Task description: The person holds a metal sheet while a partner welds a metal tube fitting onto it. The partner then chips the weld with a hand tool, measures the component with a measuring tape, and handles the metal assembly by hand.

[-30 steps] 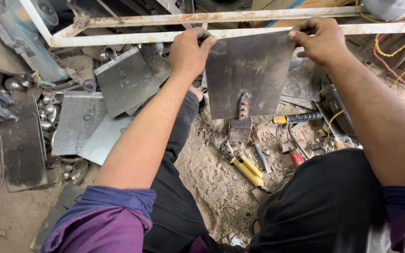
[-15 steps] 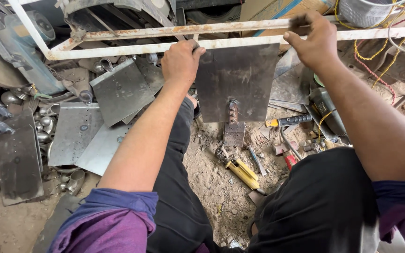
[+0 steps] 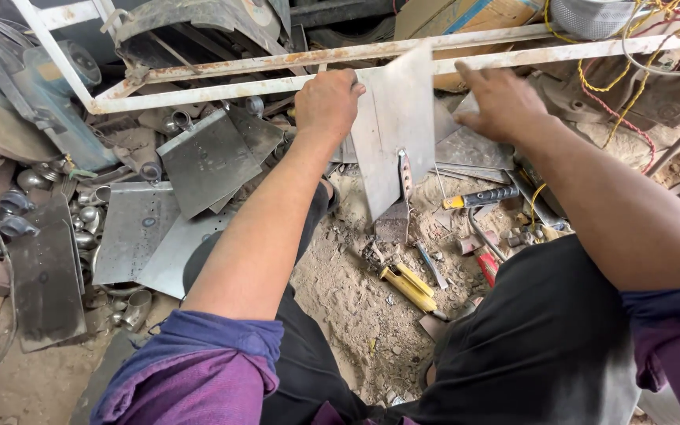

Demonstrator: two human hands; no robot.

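Head view: left hand (image 3: 326,102) grips the left edge of a metal plate (image 3: 393,126) held upright against the white frame (image 3: 222,85); right hand (image 3: 501,101), fingers spread, rests beside it. The plate looks stiff, thin and sharp-edged; best gripped by both side edges.

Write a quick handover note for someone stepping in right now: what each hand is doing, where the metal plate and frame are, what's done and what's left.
Left hand: gripping the left edge of the grey metal plate, holding it up against the white rusty frame.
Right hand: open, off that plate, resting on flat sheets just right of it.
The plate stands turned, its top at the frame's rails; nothing visibly fixes it there.
More cut plates lie on the ground to the left; a yellow-tipped tool and yellow-handled pliers lie in the dirt below.
Done: plate brought to the frame. Left: fixing it, by the look.
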